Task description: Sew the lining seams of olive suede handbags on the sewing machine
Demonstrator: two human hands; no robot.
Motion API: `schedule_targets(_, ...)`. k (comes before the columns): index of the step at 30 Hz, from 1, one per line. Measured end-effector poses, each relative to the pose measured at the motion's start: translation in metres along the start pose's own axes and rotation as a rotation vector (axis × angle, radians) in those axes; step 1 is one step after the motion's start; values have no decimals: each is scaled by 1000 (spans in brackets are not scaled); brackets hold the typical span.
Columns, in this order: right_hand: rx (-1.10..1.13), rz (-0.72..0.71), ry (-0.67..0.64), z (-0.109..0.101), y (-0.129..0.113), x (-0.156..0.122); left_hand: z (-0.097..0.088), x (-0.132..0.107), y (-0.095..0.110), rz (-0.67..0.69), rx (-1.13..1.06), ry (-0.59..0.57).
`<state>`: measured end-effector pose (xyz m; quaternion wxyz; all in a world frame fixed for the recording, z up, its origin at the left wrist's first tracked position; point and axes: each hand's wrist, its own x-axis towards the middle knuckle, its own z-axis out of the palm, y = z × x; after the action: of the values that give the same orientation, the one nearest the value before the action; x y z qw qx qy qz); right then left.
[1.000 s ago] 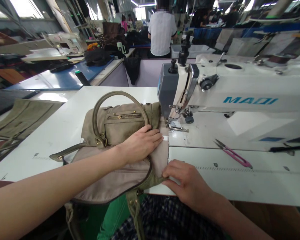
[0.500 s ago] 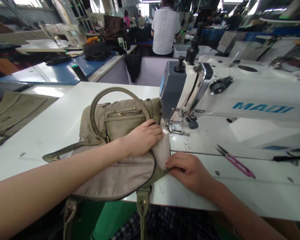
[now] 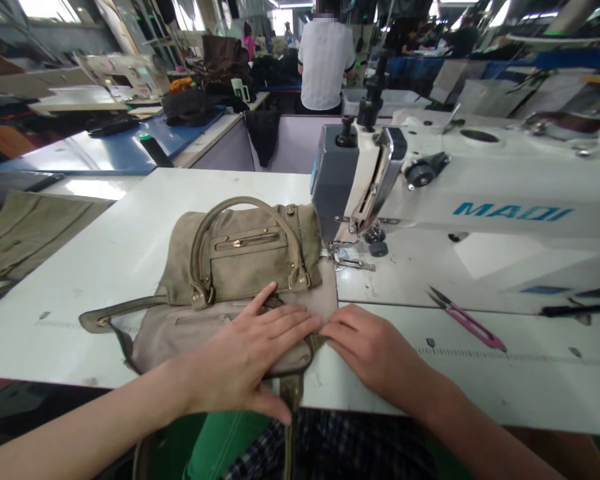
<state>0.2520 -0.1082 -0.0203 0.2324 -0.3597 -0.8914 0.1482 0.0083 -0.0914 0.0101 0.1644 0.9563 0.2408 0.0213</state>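
Observation:
An olive-green handbag point(image 3: 250, 260) with a looped handle and a zipped front pocket lies on the white sewing table, its beige lining turned out toward me. My left hand point(image 3: 260, 347) rests on the lining with fingers spread, the thumb near a hanging olive strap point(image 3: 291, 393). Beside it, my right hand point(image 3: 365, 340) pinches the lining's edge at the bag's right corner. Fabric at the bag's right side reaches the presser foot point(image 3: 336, 255) of the sewing machine point(image 3: 480, 200); whether the needle is in the cloth I cannot tell.
Pink-handled thread snips point(image 3: 473, 327) lie right of my right hand. Another olive fabric piece point(image 3: 25, 233) is at the left. A dark thread cone point(image 3: 155, 150) stands near a blue table point(image 3: 105, 143). Further back, a person in a white shirt point(image 3: 325, 63) faces away.
My left hand has slid back toward me from beside the presser foot and spread out. The bag has flattened, its handle leaning lower. My right hand still pinches the edge.

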Motion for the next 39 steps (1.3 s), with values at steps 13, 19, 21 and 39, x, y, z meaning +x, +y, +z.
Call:
schedule_targets(13, -113, -13, 288, 23, -9, -22, 1, -4, 0, 47, 257, 33)
schedule_targets(19, -63, -18, 171, 19, -8, -33, 0, 3, -8, 66, 130, -23)
schedule_targets(21, -62, -6, 161, 18, -6, -30, -1, 9, -17, 87, 125, -15)
schedule_targets(39, -178, -59, 177, 19, 42, 16, -3, 41, -79, 114, 242, 69)
